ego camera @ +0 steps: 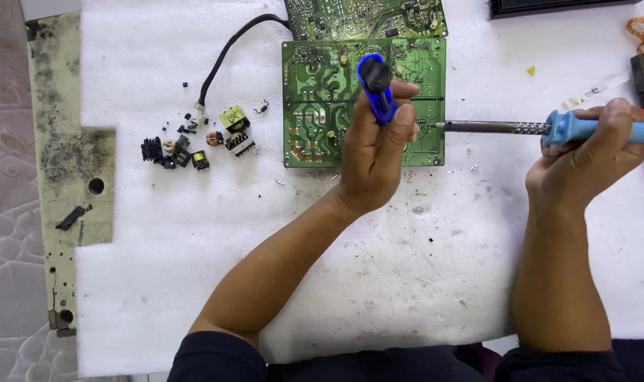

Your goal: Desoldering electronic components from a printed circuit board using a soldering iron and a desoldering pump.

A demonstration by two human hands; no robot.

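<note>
No packages, signs or lit screens show anywhere in the frame. The only label-like thing is a small white strip (599,90) at the upper right — narrow, pale, lying at a slant on the white foam sheet (336,269), with marks too small to make out. At the top right edge sits a flat black panel (548,7) with a dark rim — whether it is a screen cannot be told.
</note>
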